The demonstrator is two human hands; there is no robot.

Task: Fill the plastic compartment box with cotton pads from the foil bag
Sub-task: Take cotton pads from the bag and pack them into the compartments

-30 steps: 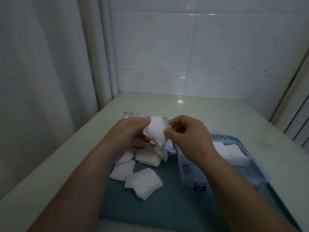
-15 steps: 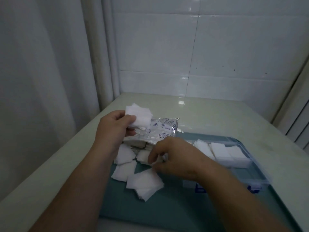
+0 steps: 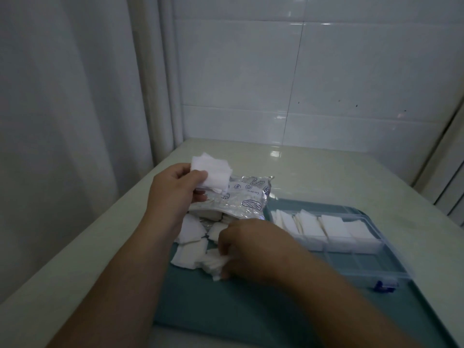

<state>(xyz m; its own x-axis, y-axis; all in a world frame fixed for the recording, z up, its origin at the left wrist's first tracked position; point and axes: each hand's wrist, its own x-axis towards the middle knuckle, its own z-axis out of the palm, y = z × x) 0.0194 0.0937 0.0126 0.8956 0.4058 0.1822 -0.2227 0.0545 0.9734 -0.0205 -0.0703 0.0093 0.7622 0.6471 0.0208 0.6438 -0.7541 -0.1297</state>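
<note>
Pinching a little stack of pads (image 3: pixel 212 172) in the left hand (image 3: pixel 175 194), held up just over the foil bag (image 3: pixel 247 199). Dropped the right hand (image 3: pixel 253 247) off that stack a second ago, now down on the mat (image 3: pixel 238 310) with fingers curled round a clump of loose pads (image 3: pixel 216 266). Looks like gathering more before loading the box (image 3: pixel 351 262), sitting to the right on the same mat.

Counting: two hands, one bag, one box, roughly five or six loose piles by the bag. In the box: pads across four or five back slots, hard to say exactly; nothing in the front row.
</note>
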